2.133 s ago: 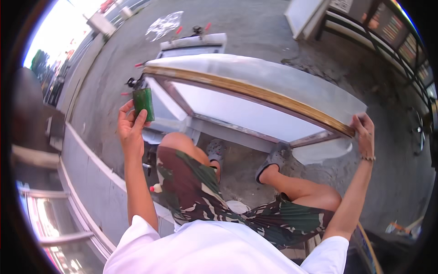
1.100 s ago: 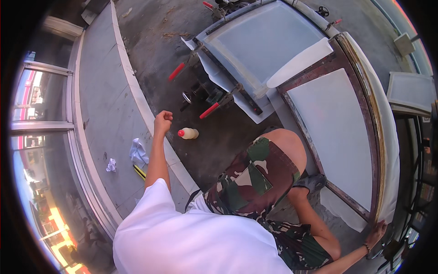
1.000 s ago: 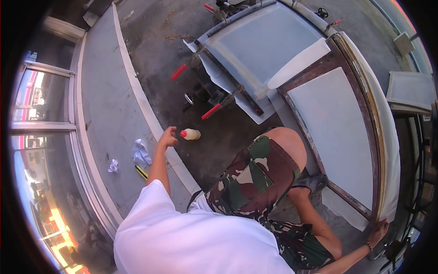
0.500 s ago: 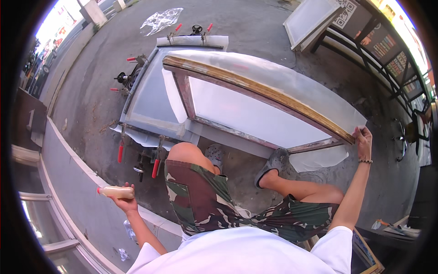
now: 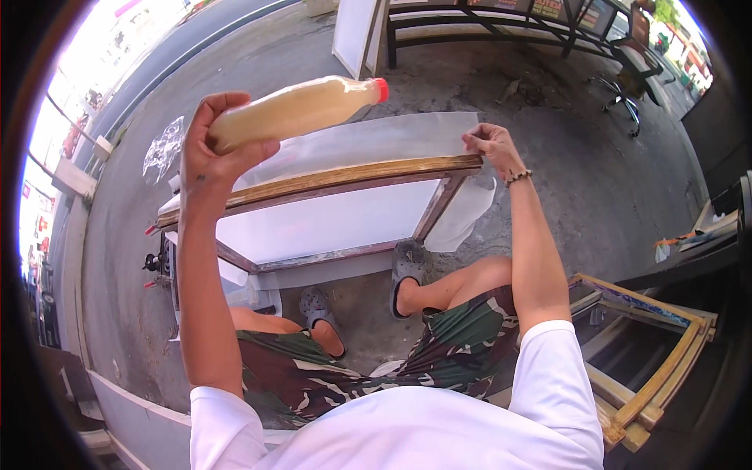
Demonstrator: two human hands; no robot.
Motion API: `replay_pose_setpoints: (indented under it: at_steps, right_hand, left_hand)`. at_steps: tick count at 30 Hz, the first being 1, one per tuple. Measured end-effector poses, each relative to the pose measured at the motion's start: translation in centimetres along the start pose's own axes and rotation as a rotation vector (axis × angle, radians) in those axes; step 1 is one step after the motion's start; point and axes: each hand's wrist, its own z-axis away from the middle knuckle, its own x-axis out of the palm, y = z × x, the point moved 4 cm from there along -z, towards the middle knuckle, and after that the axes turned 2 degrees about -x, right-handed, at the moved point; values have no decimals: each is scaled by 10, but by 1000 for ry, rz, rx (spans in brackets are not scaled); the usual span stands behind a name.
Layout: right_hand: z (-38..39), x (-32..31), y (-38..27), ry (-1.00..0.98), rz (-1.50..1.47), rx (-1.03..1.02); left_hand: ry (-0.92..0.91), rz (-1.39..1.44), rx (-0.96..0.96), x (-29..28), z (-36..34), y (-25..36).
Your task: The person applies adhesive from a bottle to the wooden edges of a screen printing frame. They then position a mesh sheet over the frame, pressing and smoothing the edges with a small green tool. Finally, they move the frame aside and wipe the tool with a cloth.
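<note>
My left hand point(image 5: 212, 163) is closed around a plastic bottle point(image 5: 290, 110) of pale yellowish liquid with a red cap, held sideways above the frame's left part. My right hand point(image 5: 489, 149) is pinched at the right end of a large wooden-edged frame point(image 5: 352, 169), on or beside the pale sheet point(image 5: 392, 133) along its top. The frame stands on its side before my legs, with a white panel point(image 5: 321, 215) showing inside its maroon inner bars. Another loose translucent sheet point(image 5: 462, 211) hangs at its right.
Red-handled clamps point(image 5: 153, 231) show behind the frame's left end. Stacked wooden frames point(image 5: 658, 368) lie at my right. Behind are leaning white panels point(image 5: 352, 31), a black metal rack point(image 5: 478, 23), a wheeled chair point(image 5: 627, 78) and crumpled plastic point(image 5: 163, 149) on the pavement point(image 5: 540, 219).
My left hand held a green flat piece, then reached down empty, picked up the bottle and has raised it over the frame. My right hand stays at the frame. The view has swung round.
</note>
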Motion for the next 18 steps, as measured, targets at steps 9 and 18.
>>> replay_pose_setpoints:
  at_steps: [9,18]
  right_hand:
    - [1,1,3,-11,-119,43]
    - [1,3,5,-36,-228,65]
  left_hand:
    - [-52,1253,-402,187,-39,-43]
    - [-160,504,-2,223,-51,-31]
